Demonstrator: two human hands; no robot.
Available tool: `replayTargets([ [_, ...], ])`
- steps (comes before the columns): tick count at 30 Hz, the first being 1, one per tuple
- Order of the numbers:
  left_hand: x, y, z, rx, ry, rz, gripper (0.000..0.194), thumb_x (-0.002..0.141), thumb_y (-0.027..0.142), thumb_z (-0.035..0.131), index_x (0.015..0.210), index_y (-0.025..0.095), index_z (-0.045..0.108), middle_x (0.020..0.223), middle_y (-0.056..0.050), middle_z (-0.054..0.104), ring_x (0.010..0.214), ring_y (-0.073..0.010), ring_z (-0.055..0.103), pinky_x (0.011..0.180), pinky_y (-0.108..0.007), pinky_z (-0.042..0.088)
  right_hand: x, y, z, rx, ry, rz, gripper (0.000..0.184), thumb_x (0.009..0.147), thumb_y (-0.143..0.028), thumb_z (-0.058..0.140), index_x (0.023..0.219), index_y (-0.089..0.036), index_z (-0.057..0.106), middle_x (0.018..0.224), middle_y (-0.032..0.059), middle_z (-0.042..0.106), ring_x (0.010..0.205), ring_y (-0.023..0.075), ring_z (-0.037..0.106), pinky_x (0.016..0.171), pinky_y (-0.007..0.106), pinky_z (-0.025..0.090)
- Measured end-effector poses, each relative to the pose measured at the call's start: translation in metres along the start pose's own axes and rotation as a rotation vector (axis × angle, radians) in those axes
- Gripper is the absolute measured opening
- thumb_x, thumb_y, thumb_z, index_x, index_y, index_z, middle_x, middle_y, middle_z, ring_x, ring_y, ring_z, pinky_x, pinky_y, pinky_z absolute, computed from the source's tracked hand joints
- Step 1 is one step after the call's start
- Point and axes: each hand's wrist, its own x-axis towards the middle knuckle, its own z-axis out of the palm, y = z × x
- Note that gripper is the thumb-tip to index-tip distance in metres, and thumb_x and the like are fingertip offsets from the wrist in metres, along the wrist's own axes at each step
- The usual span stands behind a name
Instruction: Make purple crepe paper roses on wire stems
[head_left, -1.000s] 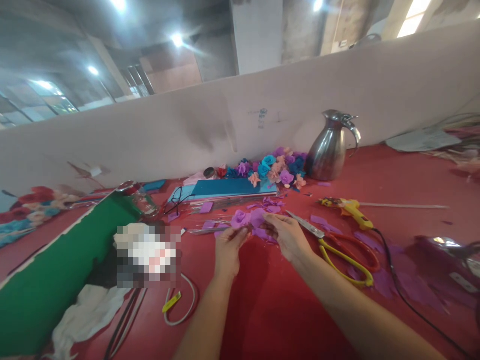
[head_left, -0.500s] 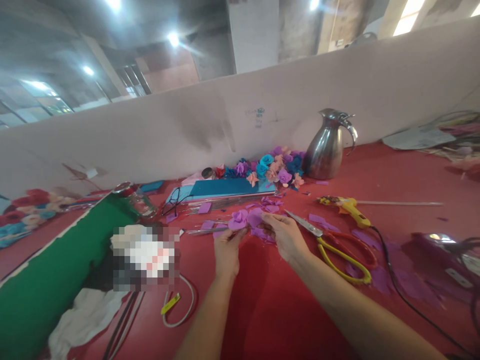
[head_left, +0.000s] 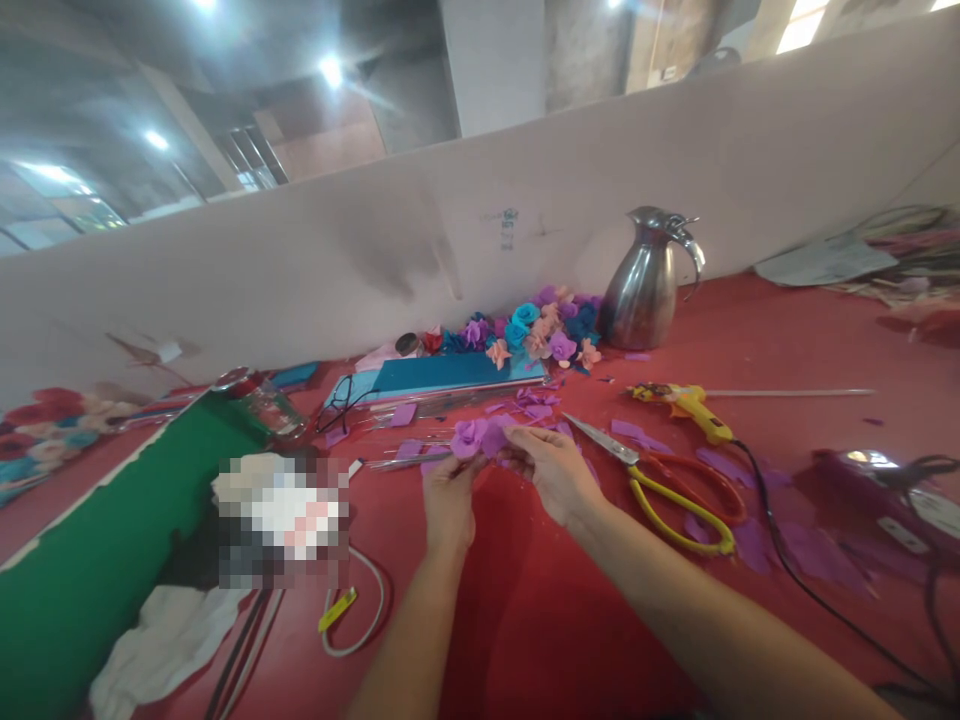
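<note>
The flower (head_left: 466,439) looks papery, the jug (head_left: 641,290) glossy metal.

Pixel blocks (head_left: 281,515) mask whatever lies beside the green panel (head_left: 105,540), itself cut off at my left. Above the far edge of the table (head_left: 555,620), I can't read the blurred writing (head_left: 507,228) on the partition (head_left: 300,250). The left hand (head_left: 450,495) hides the base of the purple flower (head_left: 467,438).

The red table (head_left: 525,610) is open between the forearms (head_left: 416,610), while scissors (head_left: 643,482) block the way right of the right hand (head_left: 556,470)

1 steel jug (head_left: 643,285) nr pale partition (head_left: 300,270); 1 clr jar (head_left: 268,408) L.
</note>
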Motion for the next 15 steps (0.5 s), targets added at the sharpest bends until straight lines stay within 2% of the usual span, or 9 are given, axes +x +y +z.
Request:
replayTargets([
  [15,-0.0022,0.0042,0.0009,0.037,0.01,0.049,0.021,0.057,0.021,0.079,0.078,0.017,0.078,0.073,-0.003,0.074,0.08,-0.0196,0.065,0.087,-0.036,0.048,-0.0052,0.0016,0.0046,0.021,-0.053,0.0,0.025,0.052,-0.036,0.083,0.066,-0.018,0.074,0.062,0.0022,0.069,0.06,0.0124,0.058,0.063,0.027,0.044],
])
